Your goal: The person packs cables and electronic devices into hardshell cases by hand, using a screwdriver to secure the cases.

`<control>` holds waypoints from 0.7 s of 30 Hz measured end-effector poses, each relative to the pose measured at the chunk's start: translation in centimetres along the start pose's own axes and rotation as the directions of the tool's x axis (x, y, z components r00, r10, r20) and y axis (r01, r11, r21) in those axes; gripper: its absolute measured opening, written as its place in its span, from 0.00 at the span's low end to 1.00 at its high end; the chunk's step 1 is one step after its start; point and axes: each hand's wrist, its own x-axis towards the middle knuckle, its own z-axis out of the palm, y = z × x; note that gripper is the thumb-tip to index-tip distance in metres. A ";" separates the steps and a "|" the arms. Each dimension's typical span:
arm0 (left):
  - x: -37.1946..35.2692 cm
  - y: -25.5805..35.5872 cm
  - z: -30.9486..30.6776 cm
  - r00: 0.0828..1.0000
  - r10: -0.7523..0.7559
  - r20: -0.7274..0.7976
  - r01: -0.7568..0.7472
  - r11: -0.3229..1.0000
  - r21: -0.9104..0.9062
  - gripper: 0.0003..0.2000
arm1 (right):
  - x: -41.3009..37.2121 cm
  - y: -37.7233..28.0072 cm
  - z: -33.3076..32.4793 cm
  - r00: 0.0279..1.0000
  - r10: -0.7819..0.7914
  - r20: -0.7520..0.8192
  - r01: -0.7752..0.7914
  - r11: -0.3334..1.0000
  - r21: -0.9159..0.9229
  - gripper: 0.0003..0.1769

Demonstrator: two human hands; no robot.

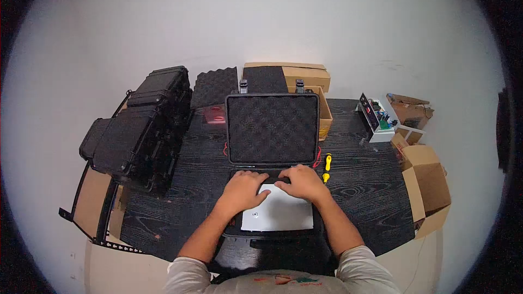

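Observation:
An open black hard case (229, 179) stands in front of me, its lid (272, 128) raised and lined with dark egg-crate foam. In its base lies a flat white panel (286, 212) with a small dark mark on its left part. My left hand (245, 189) rests at the panel's back left, thumb apart from the fingers, over the dark strip (272, 178) behind the panel. My right hand (303, 183) lies at the back right, its thumb also spread from its bent fingers. Both hands touch the back of the base; some fingertips are hard to see against the dark lining.
Black hard cases (141, 125) are stacked on the left. A yellow-handled screwdriver (327, 169) lies right of the lid. Egg-crate foam (215, 87) and cardboard boxes (308, 76) stand behind. A white housing with electronics (380, 122) and an open carton (430, 185) are at right.

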 end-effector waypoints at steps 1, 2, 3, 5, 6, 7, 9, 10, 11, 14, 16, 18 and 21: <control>0.0 -0.2 0.2 0.999 0.019 -0.037 -0.020 1.000 -0.007 0.26 | 0.0 0.0 0.0 1.000 -0.011 -0.018 0.011 1.000 -0.011 0.22; 0.0 -0.4 0.4 0.999 0.019 -0.034 -0.019 1.000 -0.004 0.27 | 0.0 0.0 0.1 1.000 -0.011 -0.023 0.011 1.000 -0.019 0.22; 0.0 -0.3 0.4 0.999 0.018 -0.030 -0.018 1.000 -0.003 0.27 | 0.0 -0.1 0.2 1.000 -0.012 -0.026 0.011 1.000 -0.026 0.22; 0.0 -0.3 0.3 1.000 0.004 -0.017 -0.004 1.000 -0.011 0.28 | 0.0 -0.3 0.2 1.000 -0.004 -0.027 0.003 0.999 -0.035 0.22; 0.1 -0.2 0.1 1.000 -0.008 -0.006 0.008 1.000 -0.020 0.28 | 0.0 -0.5 0.0 1.000 0.005 -0.024 -0.006 0.999 -0.036 0.22; 0.1 0.0 0.0 1.000 -0.020 0.007 0.020 0.999 -0.029 0.29 | 0.0 -0.7 0.0 1.000 0.015 -0.021 -0.016 0.999 -0.035 0.22; 0.3 0.5 -0.2 0.999 -0.044 0.023 0.045 0.998 -0.034 0.30 | 0.1 -0.8 0.1 0.999 0.027 -0.034 -0.028 0.999 -0.036 0.23; 0.4 0.7 -0.3 0.998 -0.057 0.029 0.058 0.998 -0.035 0.30 | 0.3 -0.8 0.2 0.999 0.031 -0.041 -0.032 0.999 -0.036 0.24; 0.5 0.6 -0.2 0.998 -0.059 0.018 0.060 0.997 -0.040 0.30 | 0.4 -0.8 0.1 0.999 0.039 -0.034 -0.040 0.999 -0.033 0.25; 0.6 0.5 0.3 0.998 -0.060 -0.011 0.059 0.996 -0.062 0.30 | 0.7 -0.8 0.0 0.998 0.064 -0.020 -0.065 0.998 -0.026 0.28; 0.7 0.6 0.2 0.998 -0.061 -0.031 0.058 0.995 -0.081 0.29 | 0.8 -0.8 0.0 0.997 0.076 -0.017 -0.077 0.997 -0.021 0.30; 0.8 0.7 -0.1 0.997 -0.074 -0.001 0.074 0.994 -0.076 0.28 | 0.8 -1.1 -0.4 0.996 0.091 0.015 -0.091 0.996 -0.023 0.31; 1.0 0.6 -0.2 0.997 -0.077 0.012 0.077 0.994 -0.079 0.28 | 1.0 -1.2 -0.7 0.995 0.092 0.035 -0.091 0.996 -0.021 0.31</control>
